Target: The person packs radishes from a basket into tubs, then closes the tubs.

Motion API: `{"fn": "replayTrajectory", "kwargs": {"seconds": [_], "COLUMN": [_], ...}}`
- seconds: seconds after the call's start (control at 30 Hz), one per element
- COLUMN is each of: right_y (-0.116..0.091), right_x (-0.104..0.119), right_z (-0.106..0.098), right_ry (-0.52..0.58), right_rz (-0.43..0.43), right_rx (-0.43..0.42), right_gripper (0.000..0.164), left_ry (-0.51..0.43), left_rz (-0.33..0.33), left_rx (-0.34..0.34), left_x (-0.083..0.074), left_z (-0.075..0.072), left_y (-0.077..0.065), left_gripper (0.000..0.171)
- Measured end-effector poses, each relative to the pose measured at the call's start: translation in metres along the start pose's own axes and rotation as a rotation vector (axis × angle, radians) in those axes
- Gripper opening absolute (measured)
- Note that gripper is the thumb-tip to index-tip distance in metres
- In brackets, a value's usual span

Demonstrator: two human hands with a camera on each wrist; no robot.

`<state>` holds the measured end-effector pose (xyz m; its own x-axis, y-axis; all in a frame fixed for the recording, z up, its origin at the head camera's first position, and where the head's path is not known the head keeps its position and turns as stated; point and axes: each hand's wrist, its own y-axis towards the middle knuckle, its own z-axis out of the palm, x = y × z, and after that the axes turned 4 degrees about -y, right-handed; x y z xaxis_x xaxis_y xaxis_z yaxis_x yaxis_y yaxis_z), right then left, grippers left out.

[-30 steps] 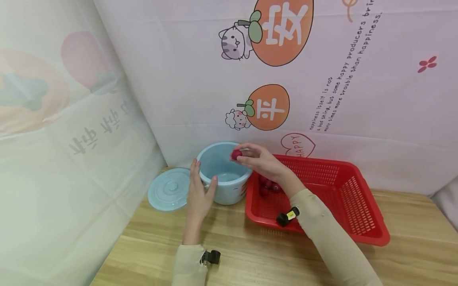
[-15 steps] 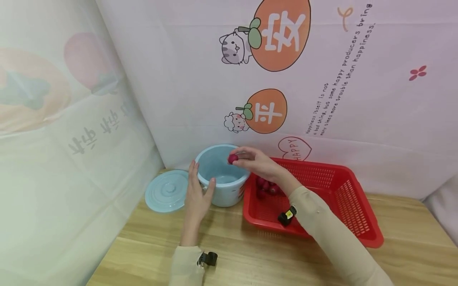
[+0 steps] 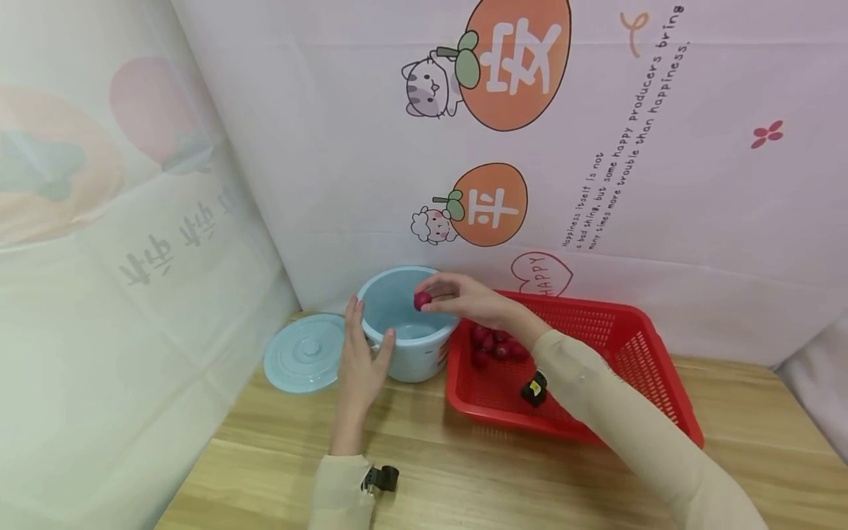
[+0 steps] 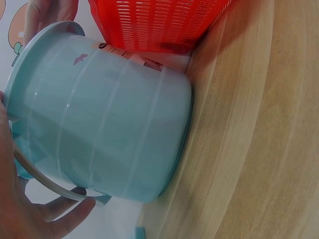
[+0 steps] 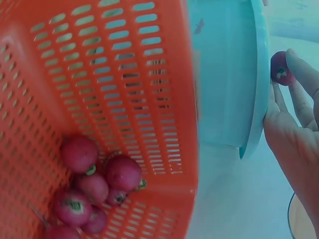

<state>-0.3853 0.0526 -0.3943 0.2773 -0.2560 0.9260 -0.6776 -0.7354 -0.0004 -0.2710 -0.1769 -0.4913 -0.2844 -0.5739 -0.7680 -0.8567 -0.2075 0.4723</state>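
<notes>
A radish (image 3: 421, 300) is gripped between the fingertips and thumb of the right hand (image 3: 464, 298), held over the mouth of the bucket (image 3: 411, 362), at about two o'clock of its centre. Since the earlier frames it has been carried slightly inward from the rim, so the opening now lies beneath it; it has not been let go. The left hand (image 3: 361, 368), fingers extended and thumb spread, is kept against the bucket at eight o'clock, where it was before; whether the handle (image 4: 47, 183) is also hooked is hard to tell from the left wrist view. At four o'clock of the bucket stands the basket (image 3: 493, 414), with more radishes (image 5: 124, 173) gathered towards its ten o'clock corner. The lid (image 3: 310, 352) is laid flat at nine o'clock.
</notes>
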Motion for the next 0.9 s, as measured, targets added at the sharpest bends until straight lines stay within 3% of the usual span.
{"fn": "replayTrajectory", "kwargs": {"seconds": [0.5,0.9], "right_y": [0.008,0.013], "right_x": [0.018,0.025], "right_z": [0.002,0.007], "right_ry": [-0.198,-0.308], "right_rz": [0.044,0.106], "right_rx": [0.077,0.065], "right_gripper": [0.033,0.032], "left_ry": [0.01,0.01], "left_rz": [-0.006,0.006], "left_rx": [0.009,0.002], "left_x": [0.003,0.004], "left_z": [0.001,0.001], "left_y": [0.002,0.001], "left_gripper": [0.083,0.082]}}
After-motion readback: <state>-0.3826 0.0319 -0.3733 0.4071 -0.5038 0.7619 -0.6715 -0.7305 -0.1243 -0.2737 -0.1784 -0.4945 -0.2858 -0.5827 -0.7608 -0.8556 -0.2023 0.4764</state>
